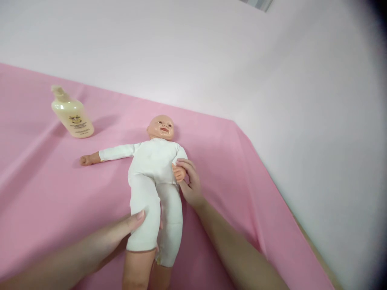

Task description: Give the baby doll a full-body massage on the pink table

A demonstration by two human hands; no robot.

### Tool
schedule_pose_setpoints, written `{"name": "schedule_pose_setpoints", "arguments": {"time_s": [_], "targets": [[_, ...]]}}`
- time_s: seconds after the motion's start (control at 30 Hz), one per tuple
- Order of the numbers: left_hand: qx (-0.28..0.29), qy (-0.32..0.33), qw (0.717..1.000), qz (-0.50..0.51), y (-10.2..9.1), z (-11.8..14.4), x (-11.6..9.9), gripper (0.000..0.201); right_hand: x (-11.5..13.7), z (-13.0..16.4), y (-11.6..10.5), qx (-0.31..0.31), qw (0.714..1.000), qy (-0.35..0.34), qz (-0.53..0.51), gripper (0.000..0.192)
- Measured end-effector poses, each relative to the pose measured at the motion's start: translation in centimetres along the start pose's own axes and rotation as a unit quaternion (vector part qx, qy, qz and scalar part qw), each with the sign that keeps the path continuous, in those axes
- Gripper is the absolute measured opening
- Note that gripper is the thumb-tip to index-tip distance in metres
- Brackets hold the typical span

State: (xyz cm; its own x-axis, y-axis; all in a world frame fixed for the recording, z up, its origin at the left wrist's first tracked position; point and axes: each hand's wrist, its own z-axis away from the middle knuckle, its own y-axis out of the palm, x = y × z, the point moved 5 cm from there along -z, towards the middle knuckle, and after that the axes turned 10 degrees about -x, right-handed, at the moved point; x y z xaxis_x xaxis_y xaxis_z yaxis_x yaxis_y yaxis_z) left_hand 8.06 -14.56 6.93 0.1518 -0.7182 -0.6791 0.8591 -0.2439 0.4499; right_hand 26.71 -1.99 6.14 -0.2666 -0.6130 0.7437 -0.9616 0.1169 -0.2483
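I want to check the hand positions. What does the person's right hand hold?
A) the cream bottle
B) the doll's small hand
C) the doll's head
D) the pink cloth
B: the right hand grips the doll's small hand beside the doll body, far from the bottle.

Bare pink sheet (229, 161) lies around the doll (154, 173); only the lotion bottle (71, 114) stands far left.

- A baby doll (152, 169) in white lies face up on the pink-covered worktop (45, 181)
- The left hand (121, 233) grips its thigh
- The right hand (189, 181) holds the doll's hand
- A cream lotion bottle (71, 114) stands well apart
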Motion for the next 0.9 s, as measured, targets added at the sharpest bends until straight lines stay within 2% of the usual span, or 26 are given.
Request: {"name": "schedule_pose_setpoints", "arguments": {"time_s": [0.1, 0.23, 0.43, 0.67, 0.9], "targets": [[-0.007, 0.002, 1.000, -0.005, -0.2, 0.0, 0.2, 0.077, -1.0, -0.1, -0.2, -0.040, 0.997, 0.061, -0.039, 0.038], [-0.015, 0.009, 1.000, 0.020, -0.5, -0.4, 0.7, 0.068, -1.7, 0.0, -0.2, -0.055, 0.990, 0.117, -0.064, 0.038], [0.012, 0.028, 0.992, 0.121, -0.4, -1.4, 0.6, 0.067, -1.2, -0.1, -0.2, -0.047, 0.991, 0.108, -0.070, 0.037], [0.015, 0.026, 0.993, 0.114, -0.5, -1.7, 0.8, 0.072, -1.5, -0.1, 0.0, -0.047, 0.990, 0.108, -0.083, 0.037], [0.021, 0.048, 0.989, 0.135, -0.3, -1.5, 0.1, 0.066, -1.8, 0.0, 0.0, -0.044, 0.989, 0.110, -0.086, 0.038]]}}
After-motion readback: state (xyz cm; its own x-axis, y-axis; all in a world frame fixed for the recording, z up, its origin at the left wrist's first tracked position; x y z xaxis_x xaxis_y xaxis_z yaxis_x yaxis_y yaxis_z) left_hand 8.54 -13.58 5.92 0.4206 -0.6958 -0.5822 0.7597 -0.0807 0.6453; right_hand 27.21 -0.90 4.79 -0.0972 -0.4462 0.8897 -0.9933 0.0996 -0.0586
